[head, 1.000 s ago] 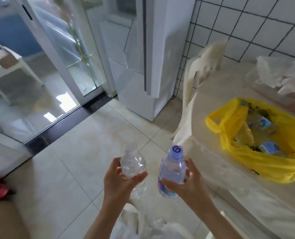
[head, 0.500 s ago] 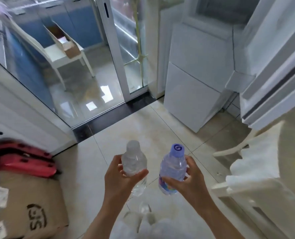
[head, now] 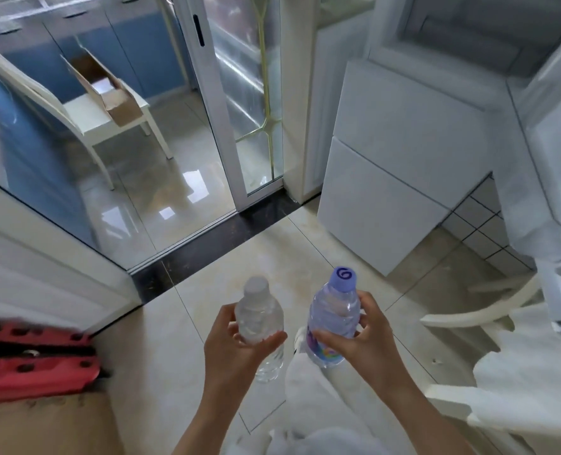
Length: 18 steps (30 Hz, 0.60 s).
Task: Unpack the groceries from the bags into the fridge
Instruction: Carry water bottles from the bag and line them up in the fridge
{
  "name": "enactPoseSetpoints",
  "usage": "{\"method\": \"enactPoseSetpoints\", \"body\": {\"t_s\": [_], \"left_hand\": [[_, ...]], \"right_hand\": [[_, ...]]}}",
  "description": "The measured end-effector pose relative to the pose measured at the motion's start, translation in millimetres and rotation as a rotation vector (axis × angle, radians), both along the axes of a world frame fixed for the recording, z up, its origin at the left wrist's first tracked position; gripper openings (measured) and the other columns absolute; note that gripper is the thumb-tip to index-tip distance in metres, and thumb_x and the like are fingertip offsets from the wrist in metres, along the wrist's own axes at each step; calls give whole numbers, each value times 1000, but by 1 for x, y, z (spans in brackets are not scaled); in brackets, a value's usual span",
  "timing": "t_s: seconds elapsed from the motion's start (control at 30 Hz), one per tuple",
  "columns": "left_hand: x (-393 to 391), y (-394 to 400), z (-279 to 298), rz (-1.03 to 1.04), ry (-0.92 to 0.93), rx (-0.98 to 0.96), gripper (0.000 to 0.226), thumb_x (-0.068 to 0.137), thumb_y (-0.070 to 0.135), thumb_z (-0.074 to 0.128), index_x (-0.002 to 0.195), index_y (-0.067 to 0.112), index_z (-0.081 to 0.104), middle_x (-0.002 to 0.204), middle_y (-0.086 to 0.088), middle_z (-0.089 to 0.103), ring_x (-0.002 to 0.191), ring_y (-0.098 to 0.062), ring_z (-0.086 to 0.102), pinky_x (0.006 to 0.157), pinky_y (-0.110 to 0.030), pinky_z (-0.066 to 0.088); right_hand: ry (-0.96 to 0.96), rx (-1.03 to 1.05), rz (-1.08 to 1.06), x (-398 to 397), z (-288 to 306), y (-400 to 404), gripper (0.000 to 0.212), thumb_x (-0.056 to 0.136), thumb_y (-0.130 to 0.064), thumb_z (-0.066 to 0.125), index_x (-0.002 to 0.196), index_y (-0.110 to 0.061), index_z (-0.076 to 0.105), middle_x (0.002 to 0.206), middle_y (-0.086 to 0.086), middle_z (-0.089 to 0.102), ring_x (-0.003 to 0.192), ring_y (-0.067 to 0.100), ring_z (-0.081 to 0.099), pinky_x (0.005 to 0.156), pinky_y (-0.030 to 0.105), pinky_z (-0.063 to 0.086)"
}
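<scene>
Got a bottle [head: 259,318] upright in my left hand [head: 236,348], another [head: 333,318] in my right [head: 367,339]; fridge [head: 403,152] sits ahead-right, nearer my right.

Floor [head: 226,257]: glossy beige tile, with a dark threshold strip [head: 206,238] at a white-framed sliding glass door [head: 220,103]. Beyond the glass: blue cabinets [head: 85,50] and a white chair [head: 108,116] carrying an open cardboard box [head: 108,90]; bright light patches reflect off that floor. Near left: red crate [head: 26,359] on a brown carton [head: 42,425]; right: white-tiled wall [head: 479,221], white chair [head: 489,316].
</scene>
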State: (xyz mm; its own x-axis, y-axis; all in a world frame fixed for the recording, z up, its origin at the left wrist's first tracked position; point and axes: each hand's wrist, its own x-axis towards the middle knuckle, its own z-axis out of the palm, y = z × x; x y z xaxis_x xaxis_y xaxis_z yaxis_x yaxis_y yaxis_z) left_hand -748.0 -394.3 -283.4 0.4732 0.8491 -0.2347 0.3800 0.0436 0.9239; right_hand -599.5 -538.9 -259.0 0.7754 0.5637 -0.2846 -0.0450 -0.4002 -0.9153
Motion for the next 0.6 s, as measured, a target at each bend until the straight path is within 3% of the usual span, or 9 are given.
{"method": "enactPoseSetpoints", "body": {"t_s": [0.17, 0.37, 0.5, 0.6], "left_hand": [[83, 63, 3, -54, -24, -4, 69, 40, 44, 91, 100, 30, 60, 93, 8, 70, 86, -19, 68, 79, -46, 59], [193, 139, 15, -151, -52, 55, 65, 40, 49, 88, 97, 36, 59, 92, 10, 70, 86, -17, 69, 72, -38, 59], [257, 177, 24, -211, -81, 79, 64, 42, 48, 90, 97, 38, 59, 92, 12, 71, 85, -14, 69, 71, -38, 60], [302, 200, 30, -268, -95, 69, 64, 40, 48, 89, 96, 38, 59, 92, 10, 71, 86, -14, 69, 73, -41, 60]], "right_hand": [[-92, 36, -8, 78, -1, 63, 52, 61, -18, 89, 99, -32, 57, 93, -11, 67, 85, 6, 65, 71, 18, 54], [-182, 63, -27, 175, 10, 122, 43, 63, -18, 89, 87, -37, 58, 84, -8, 67, 79, 10, 65, 69, 18, 54], [-198, 73, -103, 225, 17, 151, 53, 60, -25, 90, 97, -35, 54, 94, -11, 66, 84, 1, 63, 70, 12, 51], [-193, 94, -160, 260, 22, 166, 51, 62, -19, 89, 101, -30, 58, 94, -8, 69, 86, 5, 65, 73, 18, 53]]}}
